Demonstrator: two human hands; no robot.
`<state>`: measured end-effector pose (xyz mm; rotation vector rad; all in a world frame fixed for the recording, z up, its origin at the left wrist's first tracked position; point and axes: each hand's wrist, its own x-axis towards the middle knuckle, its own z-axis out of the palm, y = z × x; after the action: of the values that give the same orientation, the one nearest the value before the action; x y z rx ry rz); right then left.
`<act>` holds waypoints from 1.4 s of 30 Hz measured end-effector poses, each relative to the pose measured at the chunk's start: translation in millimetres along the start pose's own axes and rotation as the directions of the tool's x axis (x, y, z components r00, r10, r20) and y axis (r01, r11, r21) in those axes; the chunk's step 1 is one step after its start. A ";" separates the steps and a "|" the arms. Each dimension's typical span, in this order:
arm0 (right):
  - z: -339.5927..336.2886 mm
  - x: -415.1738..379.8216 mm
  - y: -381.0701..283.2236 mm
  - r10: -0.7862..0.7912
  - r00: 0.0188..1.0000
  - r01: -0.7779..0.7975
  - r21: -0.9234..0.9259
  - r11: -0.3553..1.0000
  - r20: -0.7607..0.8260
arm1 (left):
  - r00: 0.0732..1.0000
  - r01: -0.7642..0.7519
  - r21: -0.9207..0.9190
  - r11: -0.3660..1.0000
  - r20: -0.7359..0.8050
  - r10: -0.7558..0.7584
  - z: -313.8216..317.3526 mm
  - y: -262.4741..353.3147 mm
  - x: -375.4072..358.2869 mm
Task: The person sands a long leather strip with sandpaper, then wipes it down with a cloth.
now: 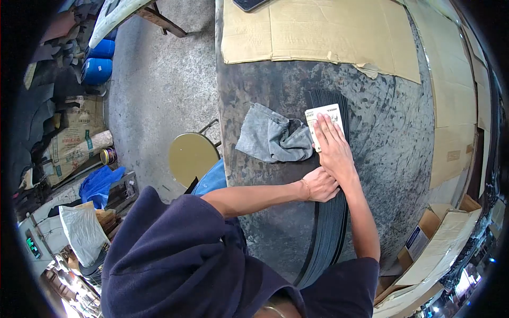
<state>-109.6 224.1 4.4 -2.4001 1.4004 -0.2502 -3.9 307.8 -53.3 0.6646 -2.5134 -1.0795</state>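
A long bundle of thin black strips [331, 233] runs lengthwise over the dark table. On its upper part rests a small white box [331, 111] with printing on it. My right hand [331, 142] lies over this box, its fingers stretched out flat along the top. Just below, my left hand [321, 184] has its fingers closed round the strips, close to my right wrist. A crumpled grey cloth [273, 135] is on the table to the left of the box.
Flat cardboard [328, 32] covers the table's far end, with a dark device [248, 4] at its edge. A round stool [192, 158] stands left of the table [238, 85]. Cardboard boxes [440, 233] line the right side. Blue containers [98, 70] and sacks are at the left.
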 end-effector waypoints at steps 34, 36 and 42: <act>24.2 0.2 -11.1 0.074 0.977 -0.058 0.086 0.995 -0.200 | 0.990 -0.065 0.077 0.995 -0.116 0.074 -17.2 5.9 6.6; 22.1 14.3 -15.4 0.098 0.967 -0.082 0.077 0.994 -0.235 | 0.995 -0.049 0.086 0.995 -0.085 0.056 -15.5 4.0 6.0; 21.5 56.3 -9.0 0.113 0.939 -0.108 0.036 0.994 -0.325 | 0.996 -0.056 0.150 0.987 -0.059 0.065 -24.5 6.9 9.2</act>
<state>-67.5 183.8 -13.3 -2.3319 1.6593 -0.6534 -2.3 292.6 -31.0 0.6468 -2.5595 -0.8429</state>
